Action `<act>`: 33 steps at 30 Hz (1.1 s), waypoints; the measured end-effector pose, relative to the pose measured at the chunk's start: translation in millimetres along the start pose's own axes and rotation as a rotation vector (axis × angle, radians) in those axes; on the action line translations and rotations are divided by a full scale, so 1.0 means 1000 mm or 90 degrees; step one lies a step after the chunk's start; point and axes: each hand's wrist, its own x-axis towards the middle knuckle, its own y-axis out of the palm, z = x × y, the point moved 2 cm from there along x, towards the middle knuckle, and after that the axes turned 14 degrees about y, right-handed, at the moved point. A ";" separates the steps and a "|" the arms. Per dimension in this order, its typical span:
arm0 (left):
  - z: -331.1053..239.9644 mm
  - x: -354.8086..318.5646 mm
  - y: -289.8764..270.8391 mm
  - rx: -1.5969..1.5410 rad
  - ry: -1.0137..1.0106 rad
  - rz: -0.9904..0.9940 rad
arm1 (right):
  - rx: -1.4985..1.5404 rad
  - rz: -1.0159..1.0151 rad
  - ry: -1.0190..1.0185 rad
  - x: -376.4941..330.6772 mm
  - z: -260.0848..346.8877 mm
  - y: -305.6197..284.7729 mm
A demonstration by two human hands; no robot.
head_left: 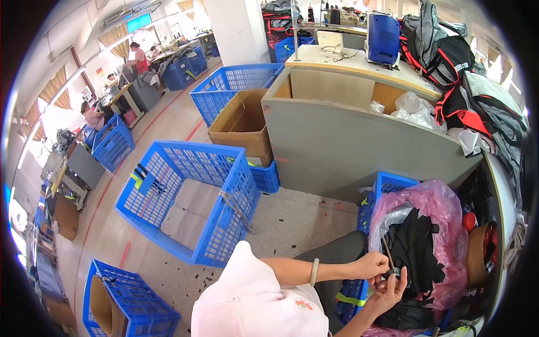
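Observation:
My left hand (pixel 370 266), with a pale bangle on its wrist, is closed in a pinch; what its fingers hold is too small to make out. Just below it, my right hand (pixel 388 293) has thumb and fingertips closed on a small black piece (pixel 389 274). A thin brownish rod-like thing (pixel 386 247) rises beside the left fingertips; which hand grips it, I cannot tell. Under and beyond both hands lies a heap of black fabric pieces (pixel 414 247) inside a pink plastic bag (pixel 441 205), which lines a blue crate (pixel 390 181).
A large blue crate (pixel 193 260) stands at the left, near a cardboard box (pixel 241 143) and a grey bench (pixel 348 149). Another blue crate (pixel 132 297) is at lower left. Black-and-red bags (pixel 449 62) pile up at far right. Scraps litter the floor. People (pixel 137 56) sit or stand farther off.

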 end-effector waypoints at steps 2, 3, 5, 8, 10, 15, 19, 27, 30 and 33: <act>0.005 0.002 0.005 0.225 0.202 -0.046 | -0.051 0.013 -0.015 -0.009 0.007 0.002; 0.004 0.000 0.008 0.447 0.404 -0.095 | -0.049 0.011 -0.015 -0.010 0.005 0.000; 0.008 0.006 -0.004 0.449 0.393 -0.117 | 0.150 -0.049 0.045 -0.004 0.000 -0.013; 0.030 0.017 -0.045 0.518 0.280 -0.322 | 0.107 -0.149 -0.240 -0.012 0.055 -0.044; 0.002 0.013 -0.030 0.137 0.133 -0.151 | 0.034 -0.210 -0.300 -0.026 0.076 -0.023; -0.019 0.013 0.021 -0.163 0.121 0.064 | 0.084 -0.021 0.033 0.000 0.046 0.018; -0.004 0.016 0.018 -0.257 0.028 0.094 | 0.381 0.082 0.106 -0.014 0.030 0.009; 0.009 0.009 0.059 -0.014 0.087 0.195 | 0.298 -0.069 -0.056 -0.040 0.030 -0.035; 0.016 0.002 0.056 0.392 0.477 0.183 | 0.389 -0.059 -0.052 -0.044 0.023 -0.033; 0.022 0.014 0.051 0.344 0.287 0.127 | 0.456 -0.074 -0.019 -0.044 0.012 -0.026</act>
